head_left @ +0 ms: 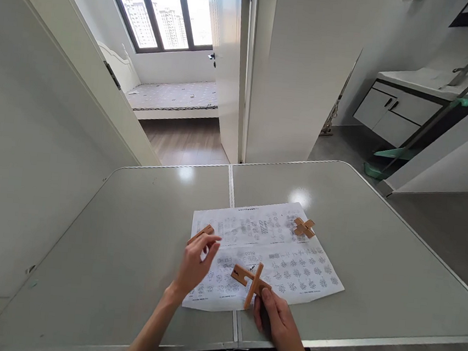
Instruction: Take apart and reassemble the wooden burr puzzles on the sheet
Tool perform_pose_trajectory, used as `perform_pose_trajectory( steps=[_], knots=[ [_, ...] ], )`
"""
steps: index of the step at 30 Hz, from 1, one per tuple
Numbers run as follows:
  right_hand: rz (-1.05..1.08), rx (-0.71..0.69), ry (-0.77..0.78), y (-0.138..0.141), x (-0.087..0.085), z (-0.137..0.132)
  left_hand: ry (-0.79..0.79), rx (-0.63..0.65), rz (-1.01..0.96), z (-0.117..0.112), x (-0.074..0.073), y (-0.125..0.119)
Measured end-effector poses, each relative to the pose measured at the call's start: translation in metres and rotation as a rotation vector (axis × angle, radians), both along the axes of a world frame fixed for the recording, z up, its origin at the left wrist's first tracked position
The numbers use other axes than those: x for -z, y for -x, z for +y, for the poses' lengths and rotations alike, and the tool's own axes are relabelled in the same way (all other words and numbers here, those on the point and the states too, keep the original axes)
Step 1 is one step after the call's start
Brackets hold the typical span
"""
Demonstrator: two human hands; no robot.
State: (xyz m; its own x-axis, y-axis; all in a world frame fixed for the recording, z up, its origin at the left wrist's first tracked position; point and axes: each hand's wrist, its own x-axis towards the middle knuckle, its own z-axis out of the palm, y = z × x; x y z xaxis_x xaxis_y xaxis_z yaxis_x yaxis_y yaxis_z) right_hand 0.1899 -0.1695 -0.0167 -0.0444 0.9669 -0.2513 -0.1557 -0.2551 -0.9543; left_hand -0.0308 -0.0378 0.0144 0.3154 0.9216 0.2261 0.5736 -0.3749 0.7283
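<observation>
My right hand (280,320) is closed on two interlocked wooden puzzle pieces, gripping the right end of a flat notched piece (241,274) that carries a dark mark. A second wooden piece (253,288) crosses it, standing steeply tilted. My left hand (196,263) hovers over the left part of a printed sheet (242,303), thumb and fingers apart. Just behind its fingers is another wooden piece (208,230), partly hidden; whether they touch is unclear. At the sheet's right edge lies a cross-shaped set of joined wooden pieces (304,227). Rows of small diagrams cover the creased paper.
The sheet lies on a pale glossy table (137,232) with a metal seam (231,186) down its middle and a raised metal rim. Beyond are an open door (224,58), a bed (175,95) and, to the right, a sink cabinet (401,111).
</observation>
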Motion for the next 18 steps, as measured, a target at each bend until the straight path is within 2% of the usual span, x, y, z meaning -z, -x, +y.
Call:
perform_pose_trajectory(
  steps=[3, 7, 11, 14, 18],
  knots=[
    [0.007, -0.001, -0.016, -0.001, 0.000, 0.000, 0.339, 0.191, -0.131, -0.020, -0.008, -0.015],
    [-0.013, -0.012, -0.027, -0.001, 0.001, 0.000, 0.627, 0.342, -0.258, -0.030, -0.010, -0.027],
    [-0.020, 0.071, -0.088, -0.002, 0.007, 0.001, 0.710, 0.376, -0.385, -0.025, -0.011, -0.030],
    [-0.001, 0.147, -0.118, -0.009, 0.014, 0.001, 0.748, 0.430, -0.402, -0.023, -0.013, -0.031],
    [0.106, 0.033, -0.056, -0.020, 0.018, -0.002, 0.836, 0.498, -0.377, -0.022, -0.013, -0.033]
  ],
)
